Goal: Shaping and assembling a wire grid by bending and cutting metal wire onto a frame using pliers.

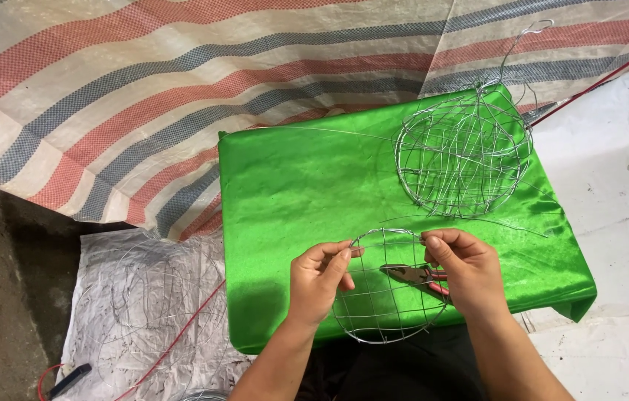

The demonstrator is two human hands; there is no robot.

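Note:
My left hand [319, 278] and my right hand [465, 271] both pinch the upper rim of a round flat wire grid [385, 312], held just above the near edge of a green satin cloth [307, 178]. The fingertips of both hands meet the ring near its top, a small gap apart. Red-handled pliers [411, 275] lie on the cloth behind the grid, partly hidden by my right hand. A finished round wire basket [463, 152] with a hooked wire handle stands at the far right of the cloth.
Long loose wires [477, 220] lie across the cloth. A red, blue and white striped tarp [143, 96] hangs behind. Wire coils rest on crumpled white plastic [143, 297] at lower left, near a red cable [173, 341]. White sheeting [611, 223] covers the ground to the right.

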